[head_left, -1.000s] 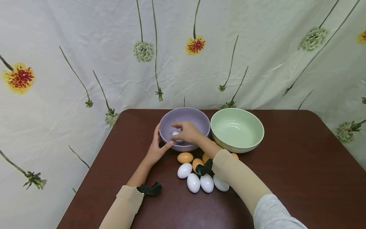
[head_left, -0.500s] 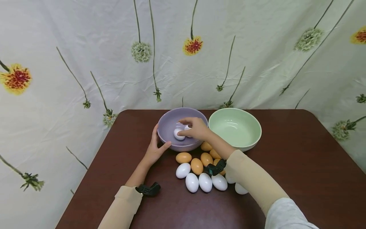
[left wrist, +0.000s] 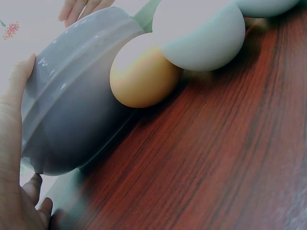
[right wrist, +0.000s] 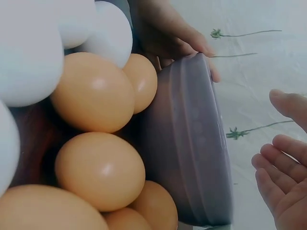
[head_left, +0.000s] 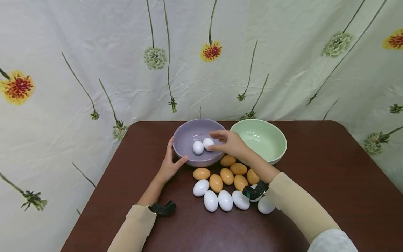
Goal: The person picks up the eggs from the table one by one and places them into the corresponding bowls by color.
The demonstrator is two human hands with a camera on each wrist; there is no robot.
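Observation:
A purple bowl point(head_left: 185, 140) stands at the back of the table with two white eggs point(head_left: 198, 147) side by side inside. My left hand point(head_left: 168, 168) holds the bowl at its left side, thumb at the near rim and fingers around the outer wall. Over the bowl's right rim is my right hand point(head_left: 233, 142), fingers apart, overlapping the right-hand white egg point(head_left: 207, 142) in the head view. In the right wrist view that hand point(right wrist: 290, 182) shows nothing between thumb and fingers. Brown eggs point(head_left: 216, 183) and white eggs point(head_left: 210, 201) lie in front of the bowl.
A light green bowl point(head_left: 262, 140) stands right of the purple one, with no eggs visible in it. The brown table point(head_left: 330, 182) ends at a flower-patterned cloth point(head_left: 283, 52) behind. Several eggs sit close against the purple bowl's near side, partly under my right forearm point(head_left: 267, 169).
My right hand has let go of a white egg in the purple bowl and moved right. Two white eggs now show there. The left hand stays on the bowl.

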